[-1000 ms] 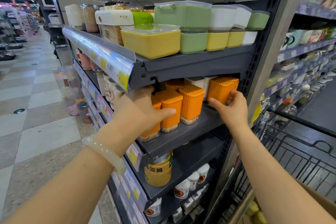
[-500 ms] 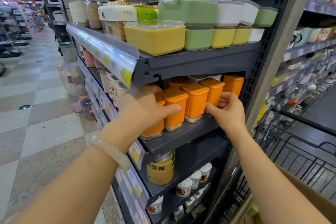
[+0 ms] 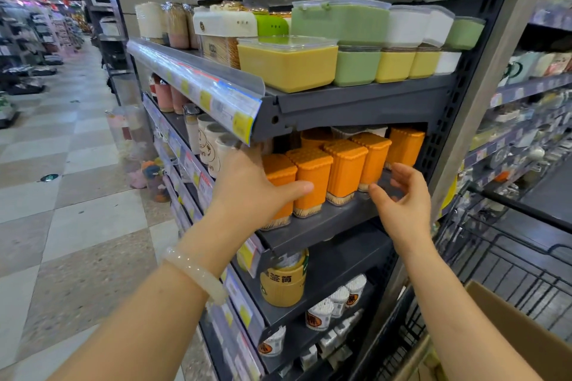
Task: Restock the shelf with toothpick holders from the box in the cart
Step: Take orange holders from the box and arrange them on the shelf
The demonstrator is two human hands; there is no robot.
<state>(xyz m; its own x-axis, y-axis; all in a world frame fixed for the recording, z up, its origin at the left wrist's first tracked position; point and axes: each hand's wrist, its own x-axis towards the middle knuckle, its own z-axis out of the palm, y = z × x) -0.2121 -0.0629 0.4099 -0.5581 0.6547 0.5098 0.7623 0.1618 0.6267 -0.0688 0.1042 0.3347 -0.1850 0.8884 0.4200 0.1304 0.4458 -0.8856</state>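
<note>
From the head camera, the orange toothpick holders (image 3: 312, 176) stand upright in a diagonal row on the dark grey shelf (image 3: 325, 226), their long axes vertical, bundles of toothpicks showing through the clear bases. The row runs from the front left back toward the right upright of the rack.

The left hand (image 3: 250, 189) is wrapped round the nearest holders at the front end of the row, thumb laid across the face of the second one, fingers hidden behind them. The right hand (image 3: 402, 198) hangs just in front of the shelf edge with fingers loosely spread and nothing in them; its fingertips are near the base of the fourth holder but I cannot tell whether they touch it. The holders lie straight ahead of and slightly above both hands, and the left is plainly the one in contact.

The cardboard box (image 3: 507, 328) sits in the wire cart (image 3: 495, 241) low on the right, nearest the right arm, so I judge that arm would fetch the next holder.

As for writing, a yellow canister (image 3: 283, 281) on the shelf below bears Chinese characters that look like "签筒". The price tags (image 3: 241, 124) on the shelf strip above are too blurred to read.
</note>
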